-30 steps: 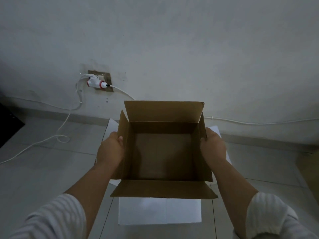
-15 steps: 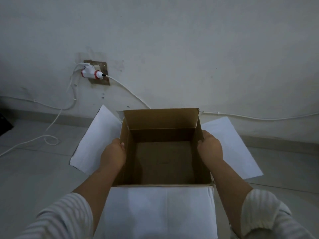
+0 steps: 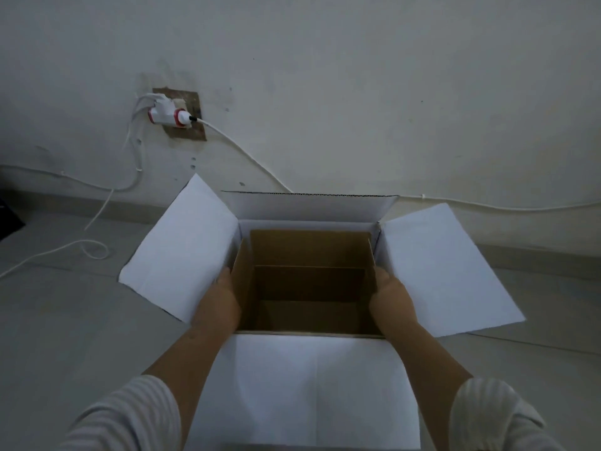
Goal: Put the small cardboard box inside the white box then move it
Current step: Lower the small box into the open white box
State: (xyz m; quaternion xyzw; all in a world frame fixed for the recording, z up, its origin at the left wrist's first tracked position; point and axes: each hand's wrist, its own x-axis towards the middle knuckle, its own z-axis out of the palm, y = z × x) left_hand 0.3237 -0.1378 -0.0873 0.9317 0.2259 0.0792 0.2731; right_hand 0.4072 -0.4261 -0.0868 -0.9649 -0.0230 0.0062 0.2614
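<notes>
The small brown cardboard box (image 3: 309, 255) sits low inside the open white box (image 3: 182, 249), its top open and its inside empty. All flaps of the white box are spread outward; the near flap lies toward me and hides the near wall. My left hand (image 3: 219, 302) grips the cardboard box's left wall, fingers hidden down between the two boxes. On the opposite side, my right hand (image 3: 392, 302) holds the right wall the same way.
The white box stands on a grey tiled floor (image 3: 65, 336) close to a pale wall. A wall socket with a white and red plug (image 3: 169, 117) is at upper left. White cables (image 3: 94, 222) trail along the skirting and loop on the floor at left.
Both hands have lowered the cardboard box from above the white box down into it. It now sits deeper, and the white box's far flap shows behind it.
</notes>
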